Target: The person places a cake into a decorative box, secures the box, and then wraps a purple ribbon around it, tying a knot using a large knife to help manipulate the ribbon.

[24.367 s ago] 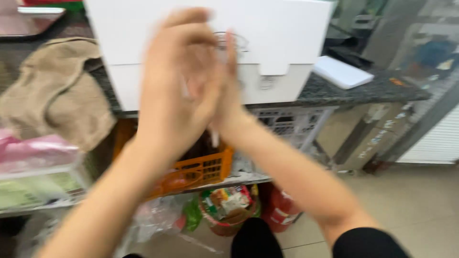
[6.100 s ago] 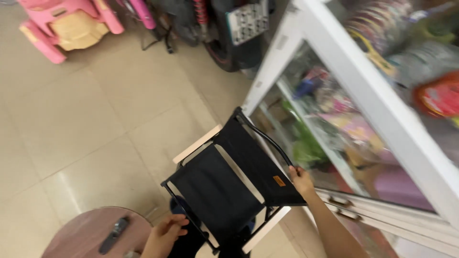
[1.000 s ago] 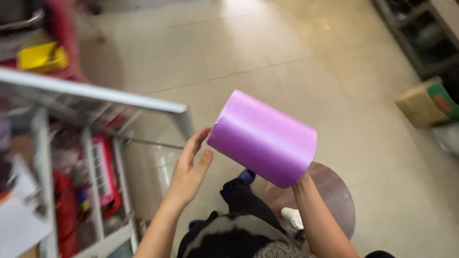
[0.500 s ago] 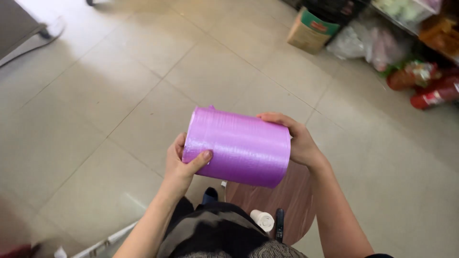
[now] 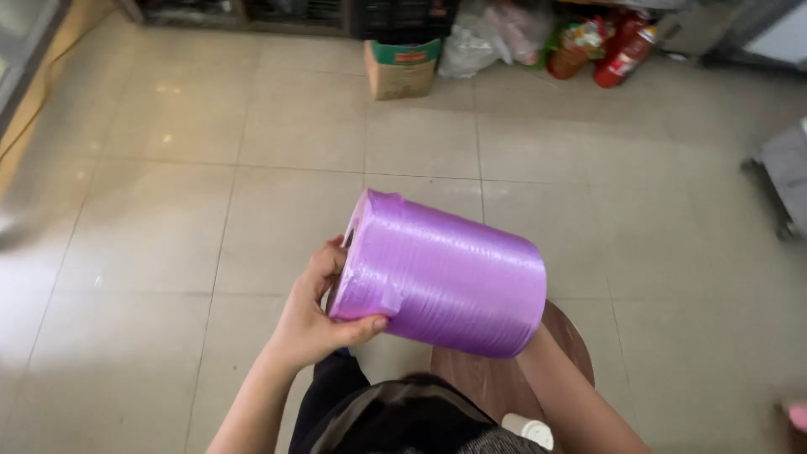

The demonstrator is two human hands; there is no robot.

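Observation:
A large purple roll of plastic film (image 5: 445,273) lies on its side in the air in front of me, above my lap. My left hand (image 5: 315,315) grips its left end, thumb pressed on the lower edge and fingers at the core opening. My right hand is hidden behind the right end of the roll; only its forearm (image 5: 572,403) shows, reaching up under the roll. A round brown stool top (image 5: 492,378) sits just below the roll.
Beige floor tiles (image 5: 210,168) spread all around. At the far wall stand a cardboard box (image 5: 401,69), plastic bags (image 5: 487,38) and red containers (image 5: 622,55). A small white cap-like object (image 5: 530,429) lies on the stool. A grey cart edge (image 5: 786,176) is at the right.
The view has swung round, so the box and bags now sit at the top. The roll stays in both hands and has tilted, its left end now raised.

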